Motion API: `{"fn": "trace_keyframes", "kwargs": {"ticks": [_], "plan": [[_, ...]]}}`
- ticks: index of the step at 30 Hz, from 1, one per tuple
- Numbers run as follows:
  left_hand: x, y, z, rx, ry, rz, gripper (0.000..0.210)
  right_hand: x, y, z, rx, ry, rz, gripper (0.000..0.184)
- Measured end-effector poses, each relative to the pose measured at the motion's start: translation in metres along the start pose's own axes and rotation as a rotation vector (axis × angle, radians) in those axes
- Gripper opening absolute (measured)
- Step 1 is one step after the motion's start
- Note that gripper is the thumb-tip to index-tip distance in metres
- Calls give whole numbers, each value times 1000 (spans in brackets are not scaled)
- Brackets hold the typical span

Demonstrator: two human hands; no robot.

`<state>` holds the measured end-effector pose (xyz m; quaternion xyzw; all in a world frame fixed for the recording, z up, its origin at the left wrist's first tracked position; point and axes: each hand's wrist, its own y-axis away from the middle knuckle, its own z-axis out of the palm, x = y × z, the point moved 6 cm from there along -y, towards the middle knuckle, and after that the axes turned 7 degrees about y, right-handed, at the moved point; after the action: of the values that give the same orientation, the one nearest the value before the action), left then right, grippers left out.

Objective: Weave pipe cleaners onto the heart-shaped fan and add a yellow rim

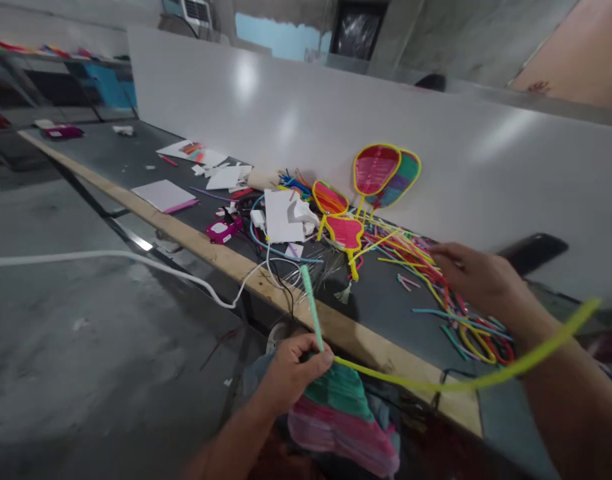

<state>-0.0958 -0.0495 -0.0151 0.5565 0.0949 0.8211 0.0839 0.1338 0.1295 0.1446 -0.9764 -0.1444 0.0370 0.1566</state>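
My left hand point(303, 367) is closed at the front edge of the table, pinching the mint-green stem point(311, 303) of a hand fan. Below the fingers hangs its fan panel point(341, 427), fuzzy strips in green, pink and mauve. From the same pinch a long yellow pipe cleaner point(411, 385) runs right, its far end curving up across my right forearm. Over the pile of coloured pipe cleaners point(416, 257), my right hand point(479, 277) reaches with fingers loosely stretched leftward; no held object shows in it.
Finished yellow-rimmed fans point(376, 170) lean against the white divider point(296, 100); a smaller one point(345, 232) lies before them. White sheets point(285, 217), a magenta device point(223, 230) and thin wires point(326, 267) lie leftward. A white cable point(186, 267) hangs past the wooden table edge point(186, 227).
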Motion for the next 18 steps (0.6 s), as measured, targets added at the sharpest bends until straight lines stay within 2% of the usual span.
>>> {"fn": "trace_keyframes", "kwargs": {"ticks": [2,4,7,9,11,14,18], "plan": [[0,2,-10,5,-30,-14,30,1,-8,4,-53,-4,53,28],[2,2,-20,42,-70,-9,29,25,-9,9,-71,-39,144,31],[2,-6,-28,89,-81,-32,30,101,15,13,5,-96,426,35],[0,-12,-27,87,-59,-65,33,153,46,19,-63,-18,605,36],[-4,-15,-22,74,-24,-100,34,188,80,25,-120,35,691,29],[-9,-16,-9,44,-14,-142,35,212,123,43,-200,71,769,18],[-14,-14,8,23,-64,-153,35,215,148,74,-227,75,849,23]]}}
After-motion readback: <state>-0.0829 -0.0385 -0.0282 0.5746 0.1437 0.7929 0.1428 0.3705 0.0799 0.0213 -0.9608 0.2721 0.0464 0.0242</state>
